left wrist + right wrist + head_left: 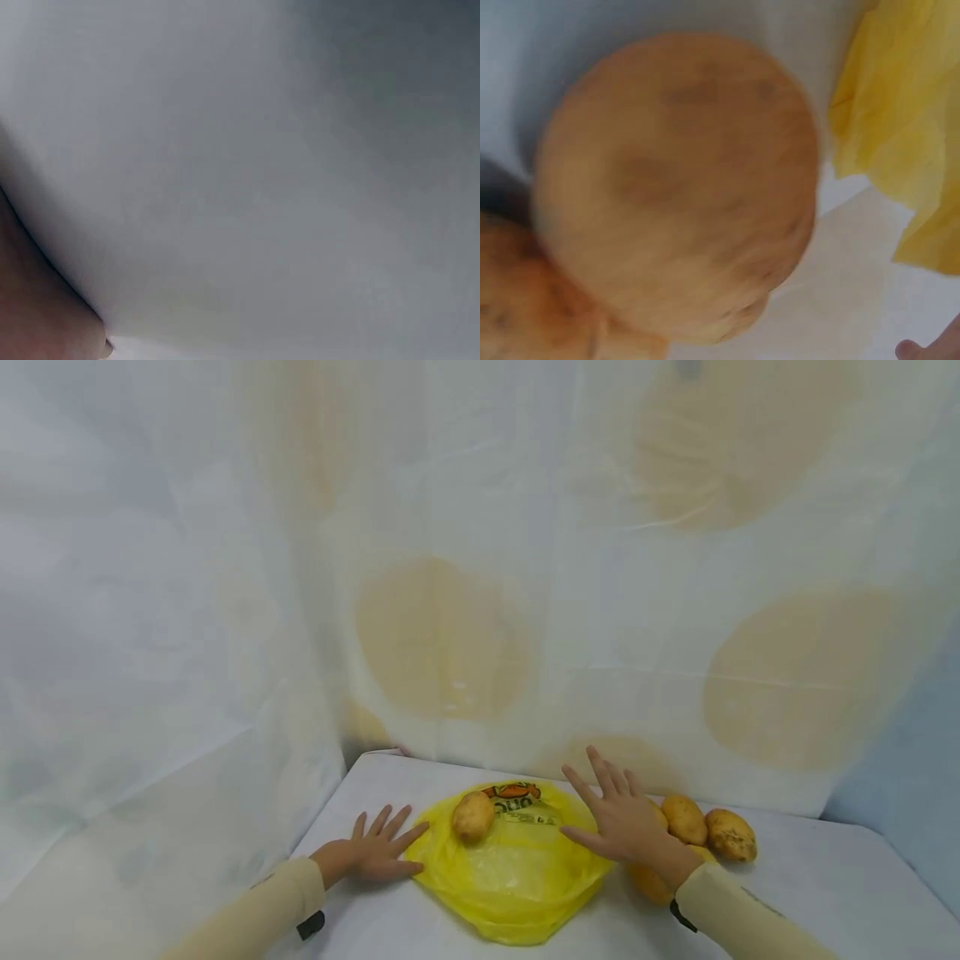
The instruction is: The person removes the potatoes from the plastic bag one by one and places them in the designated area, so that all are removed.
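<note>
A yellow plastic bag lies spread on the white table with dark print near its far edge. One potato rests on the bag's left part. My left hand lies palm down at the bag's left edge, fingers spread, its thumb and a fingertip meeting the plastic. Over the bag's right edge is my right hand, fingers spread and holding nothing; whether it touches the bag I cannot tell. Several potatoes sit beside and partly behind that hand. The right wrist view shows a large, blurred potato close up.
The white tabletop extends right past the potato pile. A pale hanging sheet with tan round patches stands behind the table, and another white sheet closes the left side. The left wrist view shows mostly a blurred pale surface.
</note>
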Motion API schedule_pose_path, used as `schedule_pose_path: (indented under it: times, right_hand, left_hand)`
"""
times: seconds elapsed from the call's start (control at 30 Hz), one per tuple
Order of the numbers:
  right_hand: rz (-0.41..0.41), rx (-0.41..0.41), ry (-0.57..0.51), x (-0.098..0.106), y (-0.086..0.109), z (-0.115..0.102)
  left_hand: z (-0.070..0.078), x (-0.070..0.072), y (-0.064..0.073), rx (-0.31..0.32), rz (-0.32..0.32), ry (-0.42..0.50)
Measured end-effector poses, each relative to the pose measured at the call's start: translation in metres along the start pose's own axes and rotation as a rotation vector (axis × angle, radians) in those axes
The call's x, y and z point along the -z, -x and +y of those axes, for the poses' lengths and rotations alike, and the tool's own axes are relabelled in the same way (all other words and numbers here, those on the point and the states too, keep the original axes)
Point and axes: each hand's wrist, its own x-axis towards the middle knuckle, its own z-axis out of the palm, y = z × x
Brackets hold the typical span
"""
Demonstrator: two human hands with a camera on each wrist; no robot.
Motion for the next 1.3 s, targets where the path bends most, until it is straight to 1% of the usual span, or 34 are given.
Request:
schedule_pose_path:
  times: [0.1, 0.2, 0.33, 0.47, 0.57, 0.73, 0.83, 0.93, 1.07, 1.17, 1.23, 1.3]
  right_hand:
    - [-0.023, -0.003, -0.015, -0.001, -0.002, -0.005]
    - [-0.028, 0.004, -0.017, -0.002, -0.005, -0.01]
    - [-0.018, 0.027, -0.009, -0.005, -0.015, -0.017]
    - [-0.041, 0.03, -0.019, -0.008, -0.025, -0.024]
    - [-0.069, 0.015, -0.043, -0.012, -0.03, -0.028]
    - [-0.077, -0.023, -0.084, -0.022, -0.035, -0.031]
    - [-0.086, -0.035, -0.117, -0.027, -0.037, -0.035]
    - [-0.095, -0.05, -0.135, -0.031, -0.039, -0.039]
    - [-0.114, -0.066, -0.166, -0.033, -0.041, -0.047]
    - [-0.133, -0.063, -0.188, -0.031, -0.043, -0.053]
    - [-0.139, -0.052, -0.187, -0.03, -0.046, -0.057]
    - [-0.165, -0.049, -0.172, -0.032, -0.048, -0.06]
  left_hand:
    - [0.002, 0.001, -0.001, -0.01, 0.005, 0.001]
    - [0.004, 0.003, 0.0, 0.002, 0.002, -0.009]
    - [0.005, 0.006, 0.003, 0.03, 0.005, -0.042]
    - [0.004, 0.008, 0.005, 0.048, 0.002, -0.041]
    - [0.004, 0.009, 0.005, 0.046, -0.009, -0.033]
    - [0.003, 0.011, 0.003, 0.02, -0.004, -0.058]
    - [0.003, 0.015, 0.004, 0.022, -0.008, -0.067]
    - [0.002, 0.017, 0.006, 0.014, -0.021, -0.048]
    - [0.002, 0.015, 0.007, 0.006, -0.035, -0.029]
    - [0.003, 0.012, 0.007, 0.019, -0.031, -0.029]
    - [0.004, 0.011, 0.006, 0.025, -0.028, -0.029]
    - [0.006, 0.01, 0.005, 0.03, -0.023, -0.036]
